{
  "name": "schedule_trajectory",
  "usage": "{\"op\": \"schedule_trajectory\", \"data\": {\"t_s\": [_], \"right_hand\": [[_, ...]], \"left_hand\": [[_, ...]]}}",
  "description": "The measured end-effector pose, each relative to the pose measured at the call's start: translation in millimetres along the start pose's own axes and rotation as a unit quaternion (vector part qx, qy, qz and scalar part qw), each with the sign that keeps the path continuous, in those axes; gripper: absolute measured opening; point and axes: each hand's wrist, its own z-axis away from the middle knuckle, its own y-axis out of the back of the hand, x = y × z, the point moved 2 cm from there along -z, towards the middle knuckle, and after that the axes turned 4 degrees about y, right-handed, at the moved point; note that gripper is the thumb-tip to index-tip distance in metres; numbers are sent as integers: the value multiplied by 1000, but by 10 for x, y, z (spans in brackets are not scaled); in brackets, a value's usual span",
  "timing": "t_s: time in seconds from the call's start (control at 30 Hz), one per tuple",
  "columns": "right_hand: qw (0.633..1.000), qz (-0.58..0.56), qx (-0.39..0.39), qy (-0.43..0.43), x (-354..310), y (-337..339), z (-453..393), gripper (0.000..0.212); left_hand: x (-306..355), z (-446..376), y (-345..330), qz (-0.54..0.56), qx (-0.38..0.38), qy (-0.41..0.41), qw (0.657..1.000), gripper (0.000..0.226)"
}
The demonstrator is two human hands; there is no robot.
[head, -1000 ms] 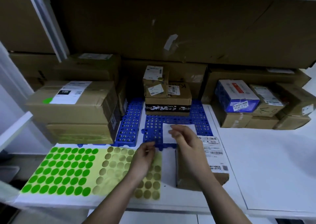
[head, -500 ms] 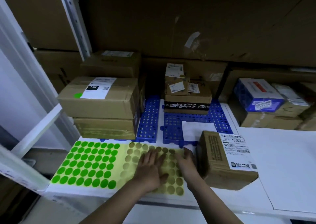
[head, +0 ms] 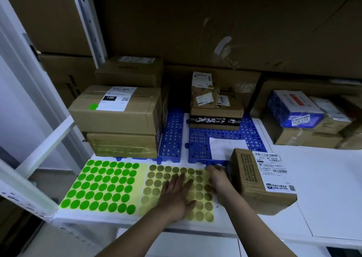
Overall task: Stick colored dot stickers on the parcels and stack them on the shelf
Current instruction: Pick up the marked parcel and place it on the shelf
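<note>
Olive dot sheet [head: 199, 202] lay pinned under the flat, open left hand [head: 176, 196]. The right hand [head: 216, 176] picked at its edge, grip unclear; a dot could tear or curl if peeled hastily.

Two sticker sheets [head: 137, 188] lie side by side, a parcel [head: 262, 182] to their right.

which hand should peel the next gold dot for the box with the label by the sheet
Right, probably. The right hand sits at the gold sticker sheet's far corner beside the parcel, while the left hand lies flat, pinning the sheet.
</note>
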Motion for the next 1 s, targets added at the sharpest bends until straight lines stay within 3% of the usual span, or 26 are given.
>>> {"op": "schedule_trajectory", "data": {"t_s": [0.13,0.37,0.63,0.87,1.0], "right_hand": [[1000,12,-15,0,-3,47,-14,27],[997,68,-15,-18,28,-6,-108,49],[995,101,-18,5,-19,-6,-110,49],[997,73,-34,12,316,30,-724,57],[999,-17,-31,4,-69,18,71,16]], "left_hand": [[-4,-5,-4,7,3,0,1000,70],[-34,0,-10,16,12,-9,1000,71],[-53,-17,-22,8,5,-8,1000,73],[-42,3,27,5,0,-8,1000,74],[-39,17,62,18,0,-9,1000,74]]}}
